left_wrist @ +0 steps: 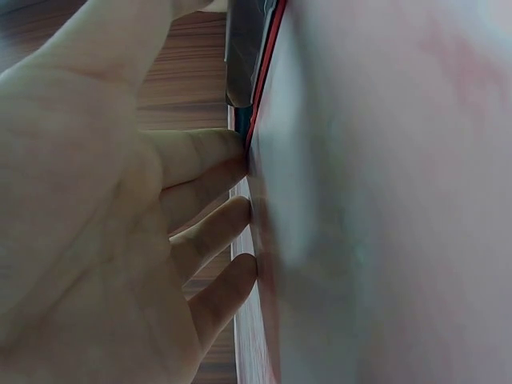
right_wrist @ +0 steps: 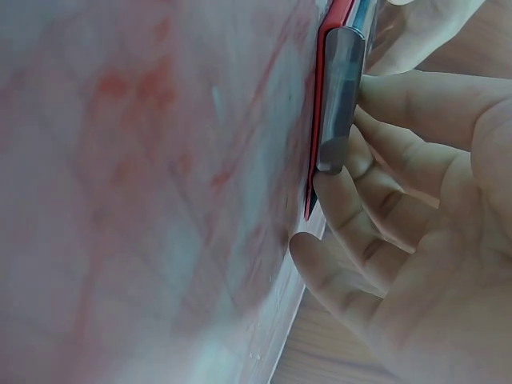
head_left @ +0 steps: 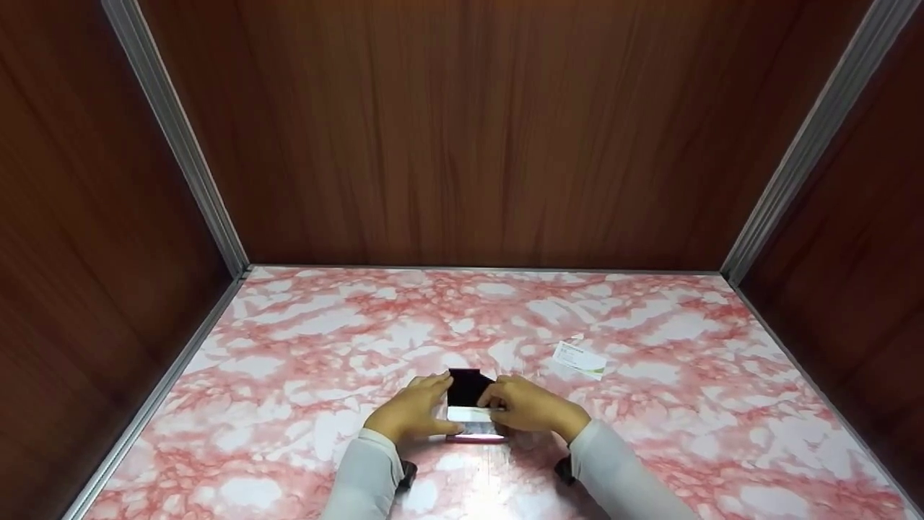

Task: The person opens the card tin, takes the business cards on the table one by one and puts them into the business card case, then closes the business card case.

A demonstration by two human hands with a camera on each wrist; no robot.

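An unfolded card case [head_left: 465, 388] lies flat on the table between the two hands, with a black inside, a thin red edge and a shiny silver holder [right_wrist: 340, 96] at its near end. A white band crosses its middle; whether this is a card cannot be told. My left hand [head_left: 415, 408] rests along the left side, its thumb at the silver end and its index finger touching the edge. The other left fingertips [left_wrist: 244, 268] touch the table. From the right, my right hand [head_left: 530, 406] grips the case with bent fingers and thumb, hiding part of it.
A white business card [head_left: 580, 360] with printed text lies on the table, beyond and to the right of the hands. The red-and-white marbled table [head_left: 289, 404] is bordered by brown wood panels [head_left: 462, 144] and grey metal rails [head_left: 177, 130].
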